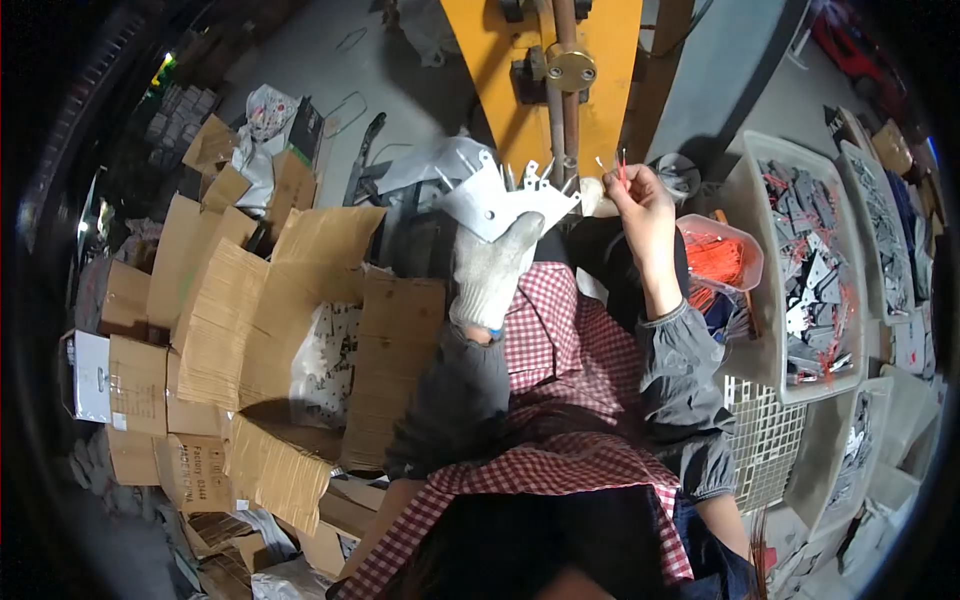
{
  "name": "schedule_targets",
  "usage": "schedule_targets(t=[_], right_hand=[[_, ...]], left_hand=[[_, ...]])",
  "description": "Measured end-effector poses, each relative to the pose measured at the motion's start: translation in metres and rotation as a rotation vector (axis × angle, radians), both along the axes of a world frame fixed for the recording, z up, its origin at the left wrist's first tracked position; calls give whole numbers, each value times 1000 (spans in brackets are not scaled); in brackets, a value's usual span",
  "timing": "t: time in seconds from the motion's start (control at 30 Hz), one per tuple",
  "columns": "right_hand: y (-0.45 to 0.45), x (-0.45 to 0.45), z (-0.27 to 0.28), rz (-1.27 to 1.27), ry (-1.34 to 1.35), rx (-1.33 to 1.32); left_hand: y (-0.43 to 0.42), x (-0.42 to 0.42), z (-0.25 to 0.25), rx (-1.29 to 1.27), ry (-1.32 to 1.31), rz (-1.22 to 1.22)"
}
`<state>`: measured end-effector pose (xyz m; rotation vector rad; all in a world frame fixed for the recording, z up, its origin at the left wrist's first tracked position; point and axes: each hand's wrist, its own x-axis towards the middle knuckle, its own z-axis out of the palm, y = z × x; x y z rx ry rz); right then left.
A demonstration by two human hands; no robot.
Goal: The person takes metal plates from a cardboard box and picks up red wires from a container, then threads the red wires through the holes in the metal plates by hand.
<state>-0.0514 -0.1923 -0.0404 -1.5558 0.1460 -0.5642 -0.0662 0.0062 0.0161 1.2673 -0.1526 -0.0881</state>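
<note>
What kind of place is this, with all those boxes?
Probably a workshop or small factory. There's a big yellow machine, a bin full of metal parts, and the gloved left hand holds metal plates.

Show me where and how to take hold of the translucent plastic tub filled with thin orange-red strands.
Pinch the far rim of the tub, probably from above: its thin wall shows bare there, while the strands crowd the near side and a large pale plastic bin sits close on the right.
</note>
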Motion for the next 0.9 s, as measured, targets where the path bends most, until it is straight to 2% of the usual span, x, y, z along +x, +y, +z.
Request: schedule_targets(t=[0.03,0.1,0.23,0.4,0.47,0.5,0.9], right_hand=[[2,2,0,-29,-20,-30],[8,2,7,-59,-37,-62],[18,1,28,-109,34,-182],[29,2,38,-162,65,-261],[30,0,41,-169,97,-296],[30,-1,43,-173,122,-323],[30,-1,46,-214,151,-428]], left_hand=[[1,6,3,4,5,-1],[2,19,12,347,-154,-53],[-1,25,31,517,-229,-57],[-2,28,29,570,-345,-56],[-6,26,33,392,-217,-43],[-7,24,37,393,-216,-43],[-18,19,61,646,-176,42]])
